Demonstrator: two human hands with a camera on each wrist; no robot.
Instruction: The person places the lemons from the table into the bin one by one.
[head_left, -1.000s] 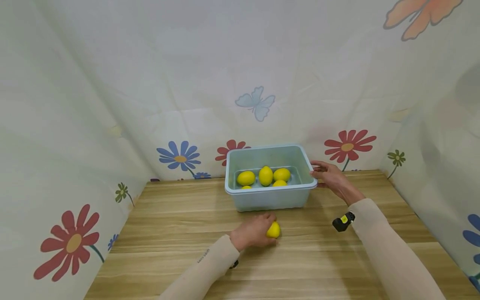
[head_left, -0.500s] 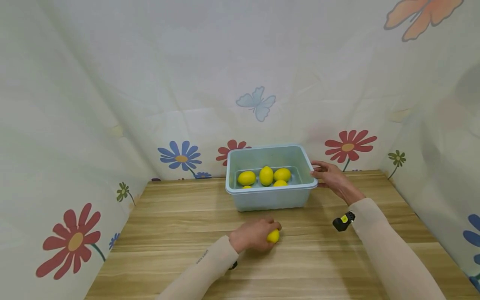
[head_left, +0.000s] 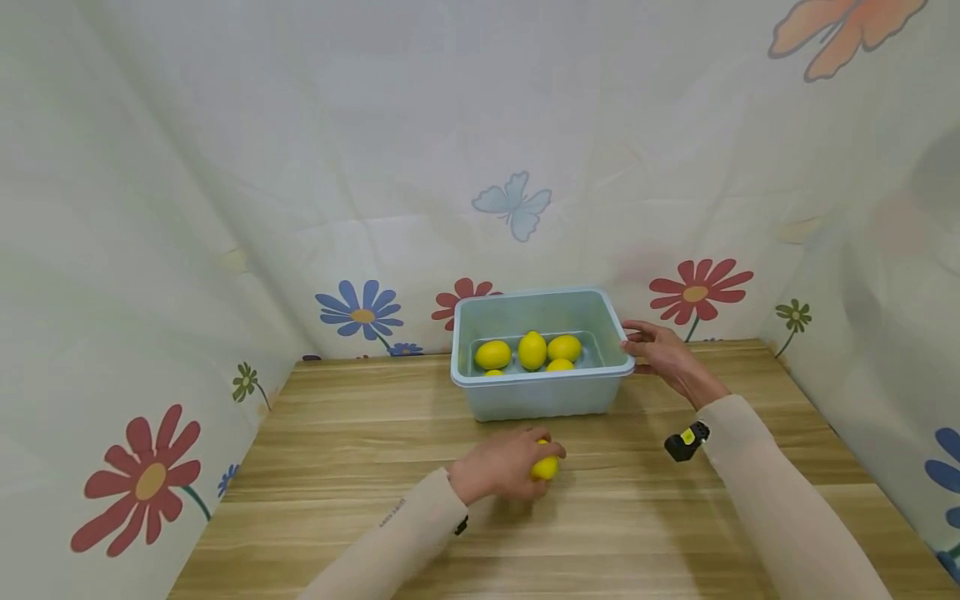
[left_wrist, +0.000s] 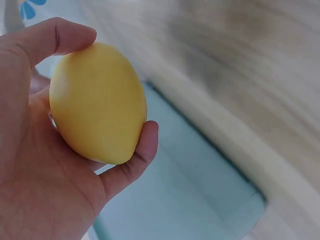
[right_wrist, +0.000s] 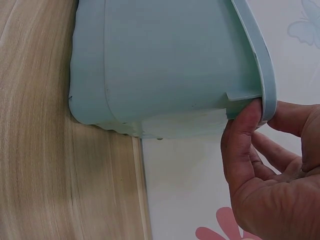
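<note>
In the head view, my left hand [head_left: 501, 467] is in front of the light blue plastic bin [head_left: 540, 398] and grips a yellow lemon [head_left: 545, 467]. The left wrist view shows that lemon [left_wrist: 99, 102] held between thumb and fingers, its pointed end toward the palm's lower side. My right hand [head_left: 663, 358] is at the bin's right side. Close up in the right wrist view, its thumb and fingers pinch the bin's rim [right_wrist: 267, 82]. Inside the bin lie several more lemons [head_left: 532, 351]; the front wall partly hides those nearest me.
The bin stands toward the back of a wood-grain table [head_left: 360, 442]. Behind it and on both sides hangs a white curtain [head_left: 420, 167] printed with flowers and butterflies. A small black device [head_left: 686, 442] is worn on the right wrist.
My left hand has turned the lemon a little in its grip, with its fingers now over the top, and has drawn slightly left. The right hand and the bin stay in place.
</note>
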